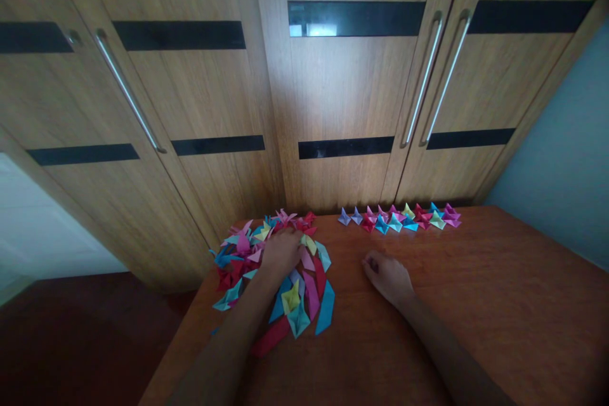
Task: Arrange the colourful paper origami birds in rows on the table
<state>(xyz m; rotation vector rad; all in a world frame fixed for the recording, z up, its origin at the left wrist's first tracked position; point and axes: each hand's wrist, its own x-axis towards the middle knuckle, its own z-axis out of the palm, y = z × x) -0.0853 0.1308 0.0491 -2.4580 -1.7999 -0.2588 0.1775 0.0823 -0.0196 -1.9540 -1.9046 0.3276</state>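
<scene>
Left hand (284, 250) has its fingers among loose multicoloured folded-paper pieces (311, 295), which surround them, opening and grip hidden; right hand (390, 277) curls its fingers inward, contents unclear, small pointed multicoloured paper shapes (395, 222) in rows beyond them

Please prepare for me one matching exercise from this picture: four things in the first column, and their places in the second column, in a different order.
Things:
1. left hand
2. right hand
3. paper row
4. handles

Places:
A. along the far edge of the table
B. on the cabinet doors
C. right of the pile, nearer the camera than the paper row
D. at the pile

Pairs: 1-D, 2-C, 3-A, 4-B
</scene>
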